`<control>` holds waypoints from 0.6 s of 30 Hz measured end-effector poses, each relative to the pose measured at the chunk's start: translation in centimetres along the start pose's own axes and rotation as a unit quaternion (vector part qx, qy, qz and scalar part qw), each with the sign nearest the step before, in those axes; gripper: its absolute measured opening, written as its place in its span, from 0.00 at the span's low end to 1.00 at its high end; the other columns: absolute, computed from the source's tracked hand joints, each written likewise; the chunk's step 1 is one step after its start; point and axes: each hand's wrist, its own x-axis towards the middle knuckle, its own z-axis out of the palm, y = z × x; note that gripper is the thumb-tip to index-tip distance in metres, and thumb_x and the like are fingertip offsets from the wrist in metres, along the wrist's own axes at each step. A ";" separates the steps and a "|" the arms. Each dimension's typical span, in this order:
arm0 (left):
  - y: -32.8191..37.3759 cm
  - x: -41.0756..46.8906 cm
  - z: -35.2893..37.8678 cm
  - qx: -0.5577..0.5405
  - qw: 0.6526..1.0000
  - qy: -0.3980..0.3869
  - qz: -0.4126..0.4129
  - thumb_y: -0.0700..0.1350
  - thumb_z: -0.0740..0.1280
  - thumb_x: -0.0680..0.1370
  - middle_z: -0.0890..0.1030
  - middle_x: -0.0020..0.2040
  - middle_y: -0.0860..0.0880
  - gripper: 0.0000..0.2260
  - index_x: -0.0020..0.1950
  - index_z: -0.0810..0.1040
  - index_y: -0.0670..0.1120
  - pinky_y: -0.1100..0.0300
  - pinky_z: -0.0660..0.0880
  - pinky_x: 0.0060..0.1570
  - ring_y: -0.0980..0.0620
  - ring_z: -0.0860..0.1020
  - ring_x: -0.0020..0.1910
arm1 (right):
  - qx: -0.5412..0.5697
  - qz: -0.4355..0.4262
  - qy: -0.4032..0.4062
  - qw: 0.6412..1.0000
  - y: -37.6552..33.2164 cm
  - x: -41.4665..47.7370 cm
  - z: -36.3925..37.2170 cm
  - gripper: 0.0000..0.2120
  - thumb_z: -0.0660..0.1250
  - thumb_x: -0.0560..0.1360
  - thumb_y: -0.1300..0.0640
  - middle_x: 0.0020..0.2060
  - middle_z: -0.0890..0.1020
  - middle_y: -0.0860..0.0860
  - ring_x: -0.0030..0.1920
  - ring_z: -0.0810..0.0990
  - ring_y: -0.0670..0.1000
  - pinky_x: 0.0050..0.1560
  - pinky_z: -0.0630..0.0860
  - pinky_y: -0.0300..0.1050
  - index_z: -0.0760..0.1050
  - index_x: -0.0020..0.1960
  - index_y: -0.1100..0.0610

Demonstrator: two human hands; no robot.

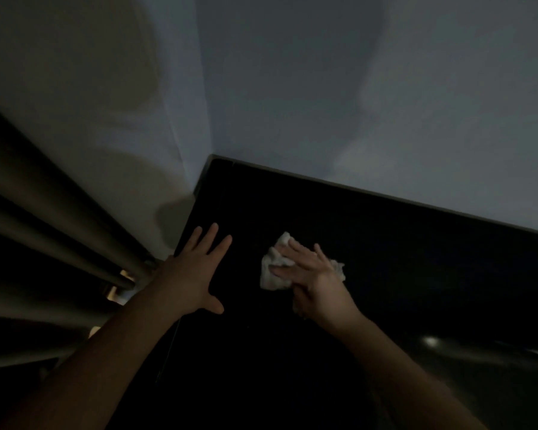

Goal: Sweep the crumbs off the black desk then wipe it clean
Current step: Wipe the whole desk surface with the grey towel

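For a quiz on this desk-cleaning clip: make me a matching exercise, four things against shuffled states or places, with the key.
1. left hand
2. right hand
3. white cloth
4. curtain

A. crumpled on the black desk
B. hangs at the far left
C. spread open, holding nothing
D. presses down on the white cloth

Pairs: 1-C, 2-D, 3-A, 4-B

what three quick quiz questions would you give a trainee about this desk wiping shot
1. True or false: the left hand has its fingers spread.
2. Which hand presses the cloth on the desk? A: the left hand. B: the right hand.
3. Fill in: the cloth is ___ in colour.
Key: 1 true; 2 B; 3 white.
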 end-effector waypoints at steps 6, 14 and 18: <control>1.1 -2.5 1.4 0.030 0.999 -0.034 -0.015 0.57 0.77 0.65 0.29 0.75 0.49 0.58 0.76 0.33 0.56 0.36 0.59 0.69 0.40 0.32 0.74 | -0.057 0.101 0.123 0.986 0.8 2.9 0.1 0.18 0.66 0.75 0.63 0.70 0.71 0.50 0.73 0.59 0.50 0.72 0.50 0.65 0.79 0.61 0.49; 1.5 -4.4 1.9 0.034 0.997 -0.063 -0.013 0.56 0.77 0.65 0.29 0.75 0.48 0.59 0.76 0.33 0.55 0.39 0.62 0.67 0.35 0.34 0.73 | 0.020 0.000 0.014 1.000 -1.9 -4.3 1.4 0.19 0.61 0.74 0.60 0.72 0.67 0.45 0.76 0.56 0.46 0.73 0.40 0.42 0.78 0.62 0.48; 1.2 -5.0 2.4 0.042 0.998 -0.054 -0.004 0.58 0.77 0.65 0.28 0.75 0.48 0.58 0.76 0.33 0.55 0.39 0.61 0.67 0.36 0.33 0.73 | -0.008 0.069 0.080 0.994 -0.6 -1.9 1.1 0.16 0.62 0.77 0.58 0.72 0.66 0.45 0.75 0.55 0.43 0.73 0.41 0.47 0.78 0.62 0.47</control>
